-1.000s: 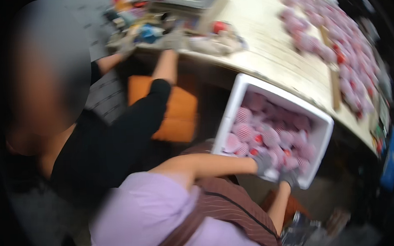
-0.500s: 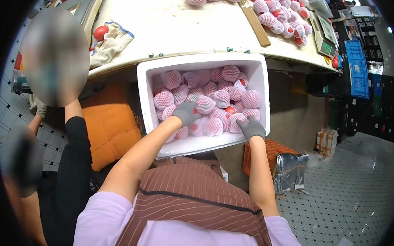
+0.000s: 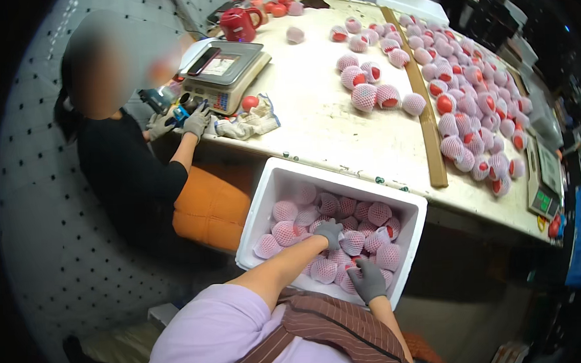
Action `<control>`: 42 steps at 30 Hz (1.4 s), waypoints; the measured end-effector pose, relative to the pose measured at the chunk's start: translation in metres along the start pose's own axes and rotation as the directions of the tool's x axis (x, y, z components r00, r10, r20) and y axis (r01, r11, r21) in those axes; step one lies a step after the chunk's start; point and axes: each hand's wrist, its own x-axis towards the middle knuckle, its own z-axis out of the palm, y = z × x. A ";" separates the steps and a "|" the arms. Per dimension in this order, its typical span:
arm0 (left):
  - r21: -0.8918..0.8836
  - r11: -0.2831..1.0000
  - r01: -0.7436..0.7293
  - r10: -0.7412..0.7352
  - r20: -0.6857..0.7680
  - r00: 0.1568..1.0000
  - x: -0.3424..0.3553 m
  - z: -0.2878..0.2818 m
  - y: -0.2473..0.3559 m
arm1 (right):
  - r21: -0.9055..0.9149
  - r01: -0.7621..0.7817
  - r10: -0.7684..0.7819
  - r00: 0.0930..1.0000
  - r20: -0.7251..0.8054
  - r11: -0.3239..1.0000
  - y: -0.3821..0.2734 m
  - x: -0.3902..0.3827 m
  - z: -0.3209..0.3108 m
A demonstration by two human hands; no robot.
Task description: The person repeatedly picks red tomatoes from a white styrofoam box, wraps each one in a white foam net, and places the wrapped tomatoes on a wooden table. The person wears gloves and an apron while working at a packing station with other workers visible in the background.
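Note:
Both my hands, in grey gloves, are inside a white foam box (image 3: 413, 222) holding several layers of red round fruits (image 3: 353, 242) in pink foam nets. My left hand (image 3: 328, 234) reaches down onto the fruits near the middle, its fingertips hidden among them. At the near right side of the box, my right hand (image 3: 369, 281) touches a netted fruit, fingers apart.
The worktable (image 3: 287, 109) borders the box's far side. A cardboard strip (image 3: 425, 118) separates netted fruits (image 3: 474, 106) from a smaller group. Left stand a scale (image 3: 227, 76), red kettle (image 3: 239, 25), cotton gloves (image 3: 251, 122) and a seated co-worker (image 3: 128, 164); right, another scale (image 3: 544, 180).
The view has swung left and up, so more of the table and the co-worker shows and the box looks tilted. My hands stay in the box, having shifted slightly over the fruits.

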 end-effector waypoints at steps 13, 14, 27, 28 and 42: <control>-0.701 0.477 -0.531 0.070 -0.572 0.817 -0.087 -0.036 0.066 | 0.905 -0.217 0.280 0.953 0.116 0.365 -0.046 0.045 -0.025; -0.711 0.432 -0.554 0.095 -0.575 0.812 -0.087 -0.041 0.063 | 0.914 -0.198 0.293 0.952 0.093 0.354 -0.047 0.046 -0.025; -0.542 0.399 -0.740 0.247 -0.713 0.656 -0.120 -0.067 0.038 | 0.909 0.143 0.616 0.694 -0.374 0.391 -0.077 0.050 -0.018; -0.565 0.418 -0.712 0.178 -0.718 0.673 -0.122 -0.064 0.038 | 0.870 0.146 0.601 0.668 -0.438 0.471 -0.082 0.047 -0.019; -0.866 0.036 -0.499 0.354 -0.456 0.817 -0.171 -0.118 0.022 | 0.515 0.074 0.263 0.792 -0.551 0.854 -0.110 0.056 -0.056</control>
